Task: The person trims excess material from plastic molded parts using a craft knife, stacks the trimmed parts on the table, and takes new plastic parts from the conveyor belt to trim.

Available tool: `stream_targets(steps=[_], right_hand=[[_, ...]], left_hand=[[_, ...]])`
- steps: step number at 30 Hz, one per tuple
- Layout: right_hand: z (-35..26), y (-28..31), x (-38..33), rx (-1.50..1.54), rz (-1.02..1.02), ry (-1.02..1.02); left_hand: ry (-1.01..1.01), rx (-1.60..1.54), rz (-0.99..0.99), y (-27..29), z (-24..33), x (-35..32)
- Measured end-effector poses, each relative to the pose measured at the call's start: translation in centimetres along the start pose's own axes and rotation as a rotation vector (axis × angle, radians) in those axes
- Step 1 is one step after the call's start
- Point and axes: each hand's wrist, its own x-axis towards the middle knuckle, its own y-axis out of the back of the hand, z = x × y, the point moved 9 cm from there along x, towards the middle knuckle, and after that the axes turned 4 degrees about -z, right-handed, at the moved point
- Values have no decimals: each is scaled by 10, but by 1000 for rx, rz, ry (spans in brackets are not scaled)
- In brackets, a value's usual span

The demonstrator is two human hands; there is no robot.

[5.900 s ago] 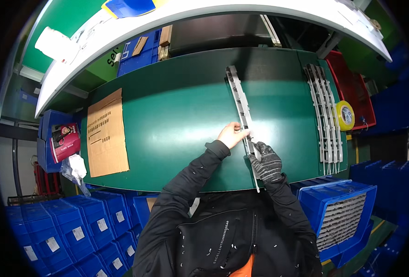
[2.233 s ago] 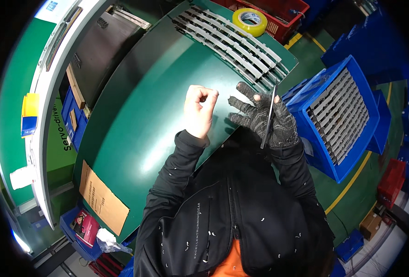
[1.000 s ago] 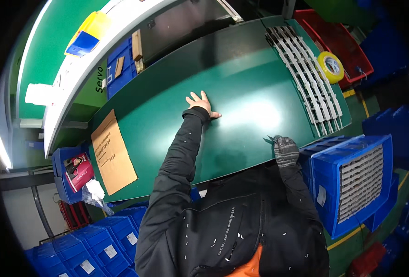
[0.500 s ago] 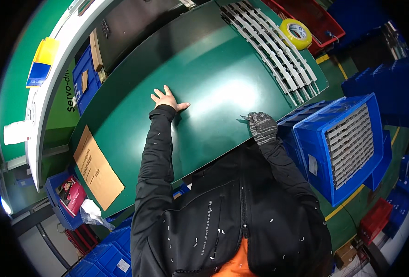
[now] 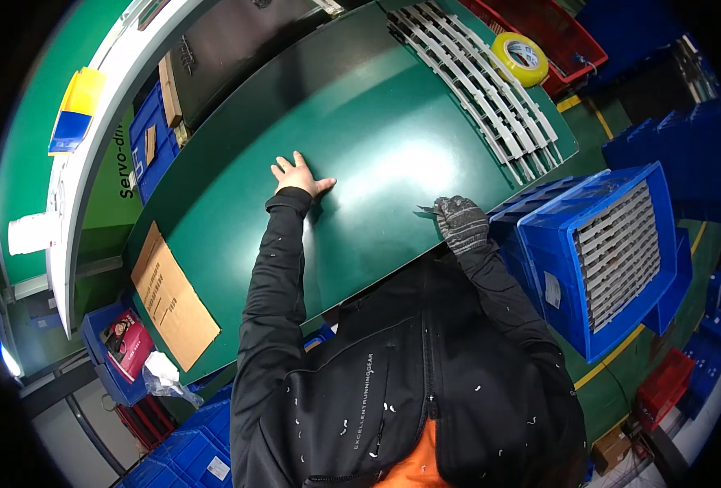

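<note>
My bare left hand (image 5: 299,174) lies flat on the green table top (image 5: 377,122), fingers spread, arm stretched out in a black sleeve. My gloved right hand (image 5: 461,222) rests at the table's near edge, fingers closed around a small thin grey tool (image 5: 423,211) whose tip sticks out to the left. A row of long pale grey slotted strips (image 5: 478,93) lies side by side at the far right of the table, apart from both hands. To the right of my right hand stands a blue crate (image 5: 572,301) stacked with more grey strips (image 5: 617,244).
A yellow tape roll (image 5: 520,58) sits by a red crate (image 5: 560,32) beyond the strips. A brown cardboard sheet (image 5: 173,297) lies on the table's left end. Blue bins (image 5: 194,443) stand below left, and a white-edged shelf (image 5: 104,154) runs behind the table.
The strip both hands held mid-table, then lifted in my right hand toward the blue crate, is out of my hands. My left hand now lies flat; my right hand sits at the table edge.
</note>
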Motion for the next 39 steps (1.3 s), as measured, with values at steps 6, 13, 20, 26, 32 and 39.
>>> stream_targets(steps=[6, 13, 20, 26, 32, 39], right_hand=[[-6, 9, 6, 32, -52, -36], [-11, 14, 7, 9, -138, -119], [-28, 26, 10, -3, -187, -49], [-35, 35, 11, 52, -207, -62], [-36, 45, 11, 53, -90, -11], [-32, 38, 11, 96, -141, -57]], left_hand=[[-718, -563, 246, 40, 105, -69], [-1003, -507, 277, 38, 188, -147], [-1124, -411, 407, 46, 194, -162], [-1128, -410, 422, 59, 184, -165], [-1014, -596, 468, 73, 165, -162], [-1178, -491, 444, 61, 187, -178]])
